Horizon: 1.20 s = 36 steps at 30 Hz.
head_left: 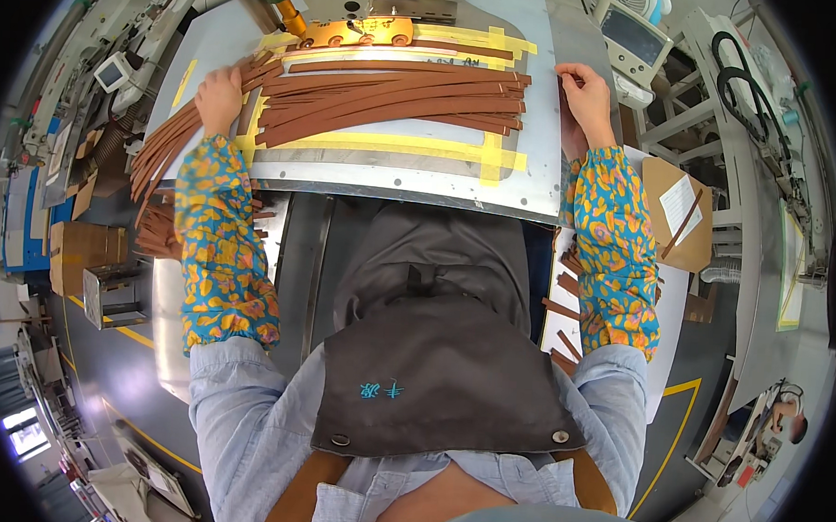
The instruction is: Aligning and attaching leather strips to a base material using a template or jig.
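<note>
**Found loose on a pale tabletop [384,182]: fanned brown strips [379,91], pliable by appearance**

Located the fanned strips between both hands, inside yellow tape [492,159] and just below a yellow-lit metal plate [358,34]. Noted a separate brown bundle [166,147] at left, drooping past the table edge.

Found the left hand [222,98] laid across that bundle with fingers bent; cannot tell firmness of grip (undersides hidden). Found the right hand [586,98] at the tabletop's right edge, near the fanned strips but apart from them, thumb and forefinger bent close; cannot tell whether pinching anything.

Judged light singly, bendy along the length and hardly fragile, given the curves and the droop; probably apt to slide out of line. Expect more weight and sag in the bundle. Best to pinch a single strip near its right end, and to wrap the bundle around its middle.
</note>
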Motion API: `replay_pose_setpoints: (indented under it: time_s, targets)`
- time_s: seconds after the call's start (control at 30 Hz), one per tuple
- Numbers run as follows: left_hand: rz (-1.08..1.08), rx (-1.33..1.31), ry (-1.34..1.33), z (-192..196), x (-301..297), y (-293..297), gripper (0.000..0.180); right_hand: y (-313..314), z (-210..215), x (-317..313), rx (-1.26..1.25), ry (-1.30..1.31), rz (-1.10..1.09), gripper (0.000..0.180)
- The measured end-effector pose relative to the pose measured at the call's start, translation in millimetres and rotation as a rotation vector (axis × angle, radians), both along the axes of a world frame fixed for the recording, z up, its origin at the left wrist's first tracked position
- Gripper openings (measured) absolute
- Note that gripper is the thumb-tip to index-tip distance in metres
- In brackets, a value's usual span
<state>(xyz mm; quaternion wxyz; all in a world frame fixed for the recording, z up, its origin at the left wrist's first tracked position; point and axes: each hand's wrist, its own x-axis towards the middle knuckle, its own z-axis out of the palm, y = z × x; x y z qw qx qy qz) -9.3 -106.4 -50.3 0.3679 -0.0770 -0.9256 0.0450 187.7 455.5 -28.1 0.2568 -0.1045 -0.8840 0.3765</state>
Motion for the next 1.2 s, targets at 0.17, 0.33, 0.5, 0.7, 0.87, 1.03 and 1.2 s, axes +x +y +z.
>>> replay_pose_setpoints:
  time_s: [0.17, 0.33, 0.5, 0.7, 0.87, 1.03, 1.2]
  targets:
    - [-0.003, 0.014, -0.018, 1, 3, -2, 0.035, -1, -2, -2, -0.011, -0.015, -0.005, 0.017]
    - [0.039, 0.004, -0.095, 8, 14, 14, 0.036, 3, -4, -12, -0.001, -0.02, 0.006, 0.017]
    - [-0.012, 0.006, -0.187, 17, 34, 39, 0.038, 24, -1, -16, -0.257, -0.045, 0.035, 0.018]
    - [-0.324, -0.242, 0.005, 55, 52, 72, 0.03, 23, 28, -2, -0.247, -0.184, 0.151, 0.022]
    - [-0.691, -0.287, -0.092, 71, 52, 125, 0.028, -14, 65, 7, -0.172, -0.139, 0.144, 0.02]
    - [-0.584, -0.364, -0.175, 65, 36, 166, 0.025, -32, 67, 1, -0.14, -0.071, 0.252, 0.019]
    - [-0.6, -0.374, -0.209, 65, 30, 168, 0.013, -43, 59, 0, -0.082, -0.089, 0.272, 0.018]
